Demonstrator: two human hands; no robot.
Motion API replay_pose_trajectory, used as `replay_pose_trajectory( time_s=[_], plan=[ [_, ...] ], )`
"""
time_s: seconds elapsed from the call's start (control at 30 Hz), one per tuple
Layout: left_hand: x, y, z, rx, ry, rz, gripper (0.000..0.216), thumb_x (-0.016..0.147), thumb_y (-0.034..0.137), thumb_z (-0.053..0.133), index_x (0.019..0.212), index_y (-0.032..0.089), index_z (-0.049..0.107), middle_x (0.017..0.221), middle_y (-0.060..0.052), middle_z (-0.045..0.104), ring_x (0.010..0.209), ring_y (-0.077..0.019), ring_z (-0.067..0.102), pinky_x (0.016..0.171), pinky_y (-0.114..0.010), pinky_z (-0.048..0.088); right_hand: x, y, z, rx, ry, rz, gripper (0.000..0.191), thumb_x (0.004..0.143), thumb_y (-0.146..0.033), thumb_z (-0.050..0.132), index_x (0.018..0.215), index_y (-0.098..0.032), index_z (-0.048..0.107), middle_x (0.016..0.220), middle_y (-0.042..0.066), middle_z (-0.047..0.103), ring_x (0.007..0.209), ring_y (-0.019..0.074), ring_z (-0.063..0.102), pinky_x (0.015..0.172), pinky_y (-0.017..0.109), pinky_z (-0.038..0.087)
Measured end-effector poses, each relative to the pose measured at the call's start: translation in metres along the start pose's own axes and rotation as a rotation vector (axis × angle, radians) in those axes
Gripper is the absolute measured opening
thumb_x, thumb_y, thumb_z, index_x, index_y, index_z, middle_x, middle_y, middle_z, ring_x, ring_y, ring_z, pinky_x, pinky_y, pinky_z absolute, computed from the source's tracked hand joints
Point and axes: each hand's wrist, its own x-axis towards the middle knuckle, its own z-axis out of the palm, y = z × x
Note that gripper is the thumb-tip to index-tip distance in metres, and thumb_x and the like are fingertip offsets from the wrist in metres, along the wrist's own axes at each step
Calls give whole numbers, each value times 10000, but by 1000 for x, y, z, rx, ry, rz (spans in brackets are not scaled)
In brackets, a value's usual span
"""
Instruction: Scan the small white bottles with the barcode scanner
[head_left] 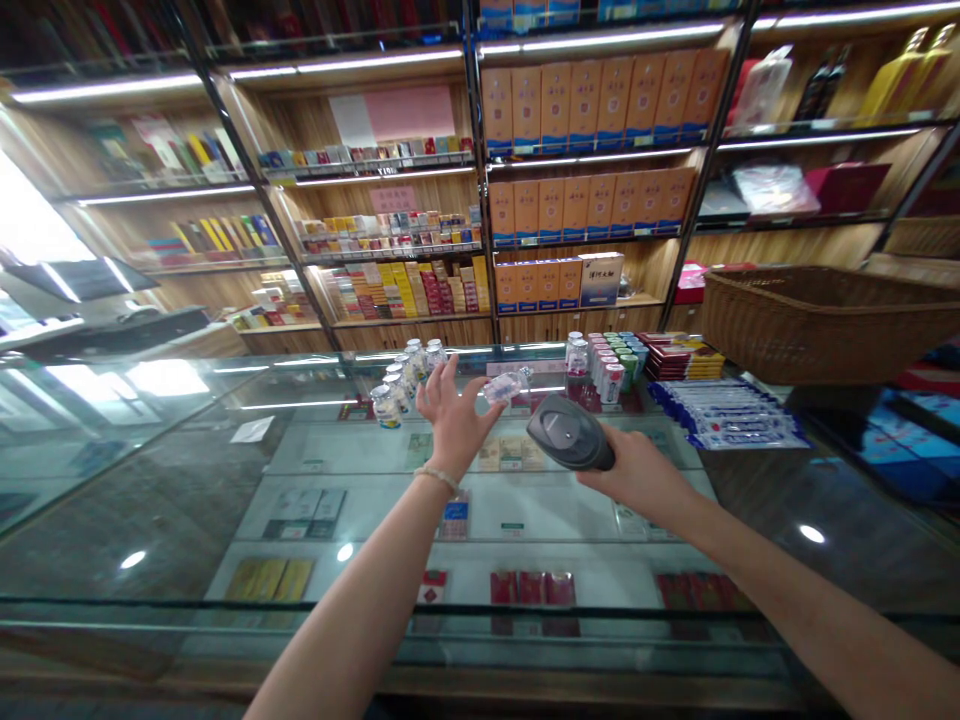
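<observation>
A small clear bottle with a pale label lies tilted on its side, its cap toward the right. My left hand pinches its near end between thumb and forefinger, while the other fingers are spread. My right hand is wrapped around the handle of a dark grey barcode scanner, whose head points toward the left, close to the bottle. Just left of my left hand, several small bottles with white caps stand in rows on the glass counter.
Farther right on the counter are cans, a few pink-labelled bottles, stacked red and yellow packets, blue-and-white packets and a wicker basket. Boxes show under the glass. Shelves with orange boxes stand behind.
</observation>
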Motion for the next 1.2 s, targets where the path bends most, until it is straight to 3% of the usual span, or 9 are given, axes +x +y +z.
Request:
replay_pose_trajectory(
  time_s=[0.13, 0.43, 0.73, 0.97, 1.2],
  plan=[
    [0, 0, -1, -5, 0, 6, 363, 781, 478, 826, 1093, 305, 761, 1629, -112, 403, 1499, -400, 318, 1207, -673, 179, 0, 1, 1, 43, 47, -13, 552, 705, -245, 767, 1246, -232, 658, 1043, 92, 797, 1041, 354, 726, 831, 397, 534],
    [0, 1, -1, -7, 1, 1, 351, 776, 462, 834, 1083, 305, 766, 1622, -111, 415, 1498, -400, 321, 1213, -666, 187, 0, 6, 4, 22, 84, -43, 496, 718, -246, 761, 1192, -251, 617, 1013, 76, 789, 1009, 332, 730, 763, 358, 515],
    [1, 1, -2, -10, -3, 14, 335, 789, 459, 821, 1078, 297, 768, 1615, -126, 418, 1492, -404, 332, 1204, -668, 204, 2, 1, -3, -321, 77, -9, 537, 824, -369, 662, 1322, -229, 515, 1014, 79, 785, 897, 322, 748, 654, 316, 428],
    [2, 0, -1, -13, 5, 10, 346, 774, 460, 836, 1072, 297, 772, 1618, -126, 416, 1500, -396, 322, 1209, -665, 180, 5, 7, 2, -462, 99, -116, 506, 842, -334, 597, 1320, -183, 530, 1242, 126, 707, 1157, 296, 653, 803, 343, 476],
    [1, 1, -1, -37, 15, 11, 331, 787, 461, 822, 1066, 291, 767, 1624, -114, 410, 1503, -382, 321, 1227, -638, 170, 6, 11, 11, -526, 30, -142, 472, 862, -316, 570, 1318, -199, 537, 1228, 112, 662, 1138, 288, 628, 821, 354, 493]
  ],
)
